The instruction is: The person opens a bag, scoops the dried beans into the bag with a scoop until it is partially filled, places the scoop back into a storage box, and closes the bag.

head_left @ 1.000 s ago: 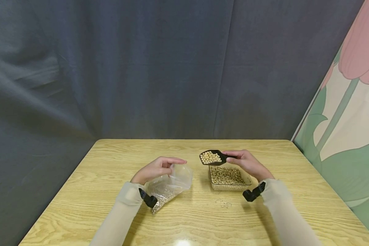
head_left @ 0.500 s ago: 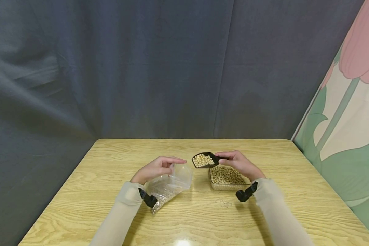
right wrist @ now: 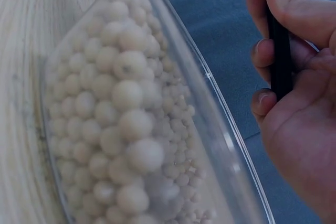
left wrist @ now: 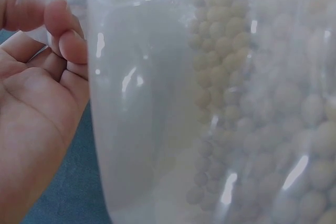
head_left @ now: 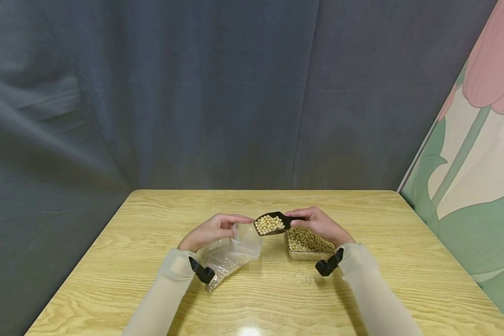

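Observation:
My right hand (head_left: 317, 225) grips the handle of a black scoop (head_left: 286, 219) heaped with pale round beans (head_left: 269, 224). The scoop's front edge hangs level by the mouth of a clear plastic bag (head_left: 248, 240), close to my left fingertips. With thumb and fingers, my left hand (head_left: 214, 231) pinches the bag's upper edge. Beans fill the lower part of the bag, as the left wrist view shows through the film (left wrist: 220, 51). Below my right hand stands a clear rectangular container (head_left: 308, 255) of the same beans, partly hidden by that hand; its wall (right wrist: 210, 82) shows close up in the right wrist view.
The wooden table (head_left: 151, 280) carries the bag left of centre and the container right of centre. Faint marks (head_left: 305, 278) lie on the wood in front of the container. A dark curtain (head_left: 218, 93) hangs behind, and a flower-patterned panel (head_left: 479, 163) stands at the right.
My right hand has moved left with the loaded scoop, from above the container to the bag's mouth. The left hand and the bag stay where they were.

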A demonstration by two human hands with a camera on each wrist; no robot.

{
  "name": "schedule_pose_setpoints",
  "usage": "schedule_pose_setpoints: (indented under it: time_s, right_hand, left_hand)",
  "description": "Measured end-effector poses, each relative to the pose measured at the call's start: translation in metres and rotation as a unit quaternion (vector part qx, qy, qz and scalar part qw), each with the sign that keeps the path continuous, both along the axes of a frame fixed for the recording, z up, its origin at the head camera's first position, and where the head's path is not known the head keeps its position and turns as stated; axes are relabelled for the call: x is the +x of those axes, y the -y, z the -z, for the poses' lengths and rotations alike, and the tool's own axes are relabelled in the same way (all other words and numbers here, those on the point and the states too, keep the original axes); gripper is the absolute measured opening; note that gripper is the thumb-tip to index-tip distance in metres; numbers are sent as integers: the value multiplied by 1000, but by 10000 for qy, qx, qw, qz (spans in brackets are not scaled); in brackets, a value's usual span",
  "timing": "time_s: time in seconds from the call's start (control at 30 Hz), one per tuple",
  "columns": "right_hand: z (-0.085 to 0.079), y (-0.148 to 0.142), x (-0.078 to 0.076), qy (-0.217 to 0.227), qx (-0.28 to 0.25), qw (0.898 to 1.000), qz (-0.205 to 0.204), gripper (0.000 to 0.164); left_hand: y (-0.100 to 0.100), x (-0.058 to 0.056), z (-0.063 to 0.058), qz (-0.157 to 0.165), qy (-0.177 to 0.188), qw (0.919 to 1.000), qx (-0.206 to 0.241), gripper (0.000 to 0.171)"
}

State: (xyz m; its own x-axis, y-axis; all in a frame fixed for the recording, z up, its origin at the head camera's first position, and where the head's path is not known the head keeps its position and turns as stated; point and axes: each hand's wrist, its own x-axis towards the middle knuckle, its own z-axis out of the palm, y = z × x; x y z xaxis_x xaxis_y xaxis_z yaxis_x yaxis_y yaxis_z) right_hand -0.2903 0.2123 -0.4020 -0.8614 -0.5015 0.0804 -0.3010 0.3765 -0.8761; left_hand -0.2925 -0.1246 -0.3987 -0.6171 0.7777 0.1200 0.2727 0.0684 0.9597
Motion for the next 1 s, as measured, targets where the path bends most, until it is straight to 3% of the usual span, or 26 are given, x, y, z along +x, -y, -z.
schedule_pose_setpoints:
  time_s: [0.73, 1.0]
  right_hand:
    - [-5, 11, -7, -135, 377, 9988, -297, 37]
    - [-8, 13, -9, -471, 481, 9966, -470, 35]
  left_hand:
    - [-1, 1, -1, -45, 75, 10000, -31, 47]
    - [-1, 1, -2, -18, 56, 10000, -56, 48]
